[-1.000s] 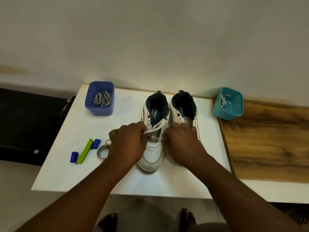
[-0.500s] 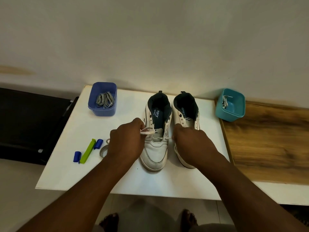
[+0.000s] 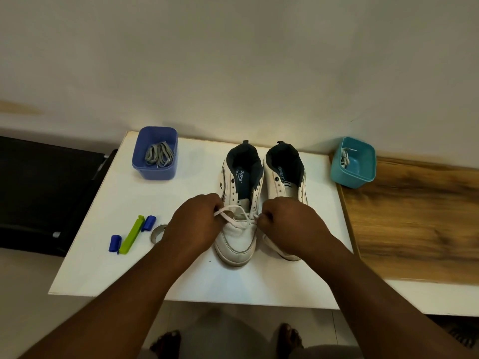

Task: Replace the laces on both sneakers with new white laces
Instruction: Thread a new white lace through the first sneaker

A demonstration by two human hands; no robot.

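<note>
Two white sneakers stand side by side on the white table [image 3: 259, 283], toes toward me. A new white lace [image 3: 234, 215] runs across the lower eyelets of the left sneaker [image 3: 239, 208]. My left hand [image 3: 197, 224] pinches one end of that lace at the shoe's left side. My right hand [image 3: 287, 224] pinches the other end at the shoe's right side and covers the toe of the right sneaker [image 3: 285, 174]. The upper eyelets of both shoes show no lace.
A blue tub [image 3: 155, 154] at the back left holds grey laces. A teal tub [image 3: 353, 161] at the back right holds a white lace. A green clip [image 3: 132, 234], two blue caps and a metal ring [image 3: 156, 233] lie left of my hands. A wooden board [image 3: 414, 224] adjoins on the right.
My hands have drawn apart slightly, pulling the lace ends outward across the left sneaker. The right hand has shifted right, uncovering more of that shoe.
</note>
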